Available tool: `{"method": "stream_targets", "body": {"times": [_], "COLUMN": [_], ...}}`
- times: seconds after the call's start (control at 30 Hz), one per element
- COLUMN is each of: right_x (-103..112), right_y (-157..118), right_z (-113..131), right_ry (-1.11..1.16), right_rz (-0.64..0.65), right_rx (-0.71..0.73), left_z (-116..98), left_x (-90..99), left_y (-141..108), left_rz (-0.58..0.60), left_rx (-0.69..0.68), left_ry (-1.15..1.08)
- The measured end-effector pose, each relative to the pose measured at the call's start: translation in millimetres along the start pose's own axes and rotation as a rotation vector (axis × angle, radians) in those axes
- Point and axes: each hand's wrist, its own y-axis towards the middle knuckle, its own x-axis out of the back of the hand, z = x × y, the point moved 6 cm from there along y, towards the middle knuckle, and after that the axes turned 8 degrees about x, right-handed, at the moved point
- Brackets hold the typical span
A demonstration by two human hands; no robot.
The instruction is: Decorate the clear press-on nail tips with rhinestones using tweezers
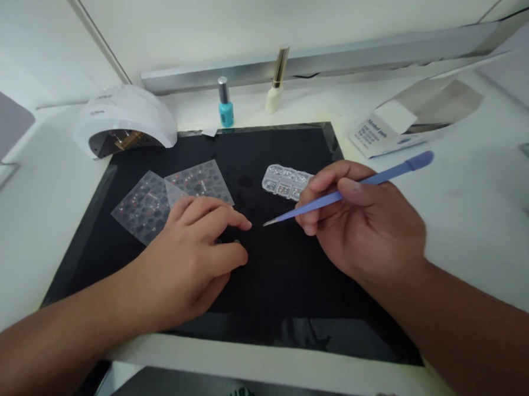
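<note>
My right hand [364, 227] grips blue tweezers [321, 202], whose metal tip points left above the black mat [277, 287]. My left hand [195, 253] rests over the mat just left of the tweezer tip, its thumb and index finger apart; a small dark round thing shows between them, too hidden to name. Under and beyond my left fingers lie two overlapping clear sheets [198, 183] with dark spots and small red marks. A clear compartment case [283, 181] with small shiny pieces sits partly behind my right fingers.
A white dome lamp [131, 117] stands at the back left. Behind the mat are a turquoise bottle [226, 110] and a cream bottle [274, 98] with a gold cap. An opened white box [378, 133] lies at the back right. A metal strip [334, 60] runs along the wall.
</note>
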Motion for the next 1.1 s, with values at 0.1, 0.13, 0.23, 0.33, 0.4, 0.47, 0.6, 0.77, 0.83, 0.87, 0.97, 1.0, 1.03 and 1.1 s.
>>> {"method": "stream_targets", "body": {"times": [0.1, 0.13, 0.23, 0.33, 0.4, 0.47, 0.6, 0.77, 0.83, 0.87, 0.97, 1.0, 1.03, 1.1], "right_x": [-0.5, -0.6, -1.5, -1.0, 0.3, 2.0, 4.6, 2.0, 0.2, -0.6, -2.5, -3.0, -3.4, -4.1], "right_y": [0.4, 0.5, 0.7, 0.9, 1.3, 2.0, 3.4, 2.7, 2.0, 1.7, 1.0, 0.8, 0.7, 0.8], "right_z": [-1.0, -1.2, -1.2, -0.8, -0.9, -1.3, -0.5, -1.6, -2.4, -2.4, -2.2, -2.2, -2.2, -2.6], "right_ry": [-0.018, -0.016, 0.009, 0.031, 0.044, 0.062, 0.08, 0.036, 0.016, 0.009, -0.018, -0.031, -0.047, -0.083], "right_rz": [-0.002, -0.007, -0.012, -0.01, -0.011, -0.018, -0.03, 0.03, 0.06, 0.072, 0.092, 0.096, 0.097, 0.094], "right_rx": [-0.009, -0.01, -0.005, 0.013, 0.024, 0.032, 0.044, -0.01, -0.028, -0.028, -0.008, 0.003, 0.017, 0.048], "left_z": [-0.2, -0.3, -1.5, -3.2, -2.4, 2.7, 32.3, 84.7, 100.1, 105.9, 115.4, 116.7, 117.4, 118.2], "left_x": [-3.1, -4.2, -6.7, -7.5, -6.4, -2.0, 25.1, 45.3, 46.4, 44.6, 37.7, 35.6, 33.8, 31.2], "left_y": [1.5, 2.2, 4.1, 4.1, 2.4, -0.5, -6.7, -8.3, -4.9, -2.6, 3.1, 4.3, 5.1, 6.3], "left_rz": [0.032, 0.04, 0.052, 0.056, 0.075, 0.081, -0.183, -0.427, -0.42, -0.379, -0.243, -0.204, -0.17, -0.115], "left_rx": [0.011, 0.017, 0.026, 0.026, 0.034, 0.072, 0.253, 0.482, 0.515, 0.525, 0.532, 0.536, 0.542, 0.559], "left_ry": [0.014, 0.018, 0.044, 0.072, 0.046, -0.034, -0.238, -0.306, -0.251, -0.22, -0.131, -0.104, -0.079, -0.042]}}
